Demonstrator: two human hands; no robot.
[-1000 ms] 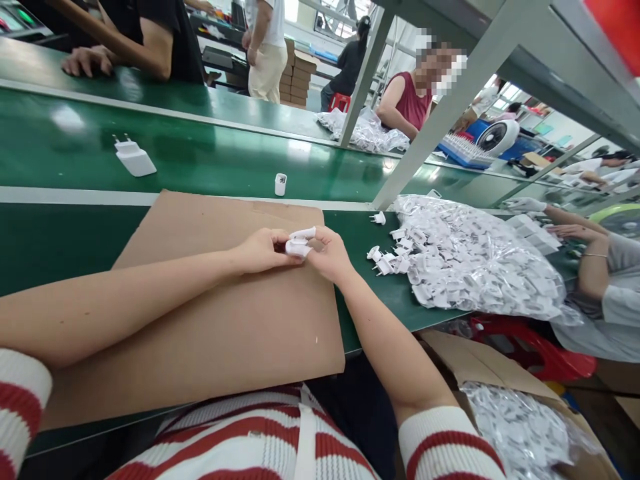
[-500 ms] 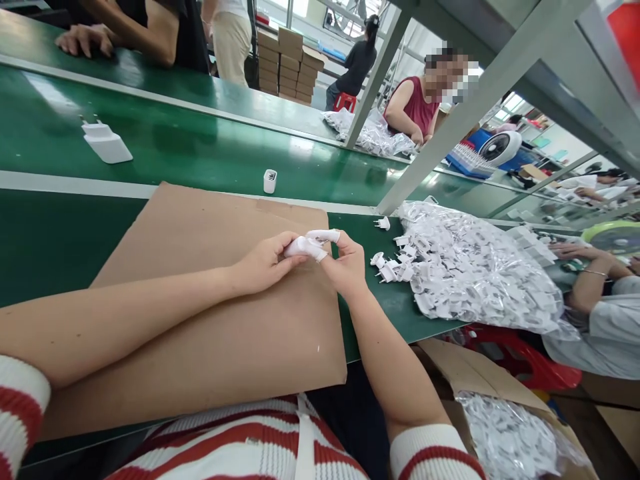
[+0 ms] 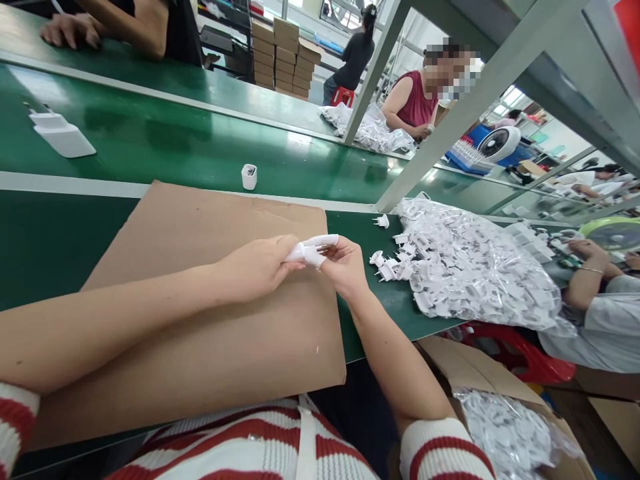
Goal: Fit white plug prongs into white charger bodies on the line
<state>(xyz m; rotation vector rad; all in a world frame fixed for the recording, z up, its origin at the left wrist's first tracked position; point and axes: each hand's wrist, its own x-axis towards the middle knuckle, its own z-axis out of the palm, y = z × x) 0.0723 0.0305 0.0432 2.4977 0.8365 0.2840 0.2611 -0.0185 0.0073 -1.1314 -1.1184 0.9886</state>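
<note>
Above the cardboard sheet (image 3: 240, 327), both hands meet at a small white charger plug (image 3: 299, 252). My left hand (image 3: 263, 263) is closed around its left end, thumb below and fingers over the top. My right hand (image 3: 347, 265) pinches the plug's other end; white covers wrap its thumb tip and a fingertip. Thin pins show between those fingertips, and the hands hide much of the plug. Right of my right hand, several loose white plug pieces (image 3: 393, 267) lie beside a clear bag of white plug pieces (image 3: 480, 267).
A green conveyor belt (image 3: 175, 153) beyond the cardboard carries a charger with two pins (image 3: 65, 137) and a small upright charger (image 3: 249, 177). A slanted metal post (image 3: 445, 127) rises behind the bag. An open carton (image 3: 475, 367) stands low right. Co-workers sit around the line.
Both chargers on the belt have shifted left. My left hand has turned slightly, its back now more visible, and the pins show more clearly. A standing person in beige trousers has left the view.
</note>
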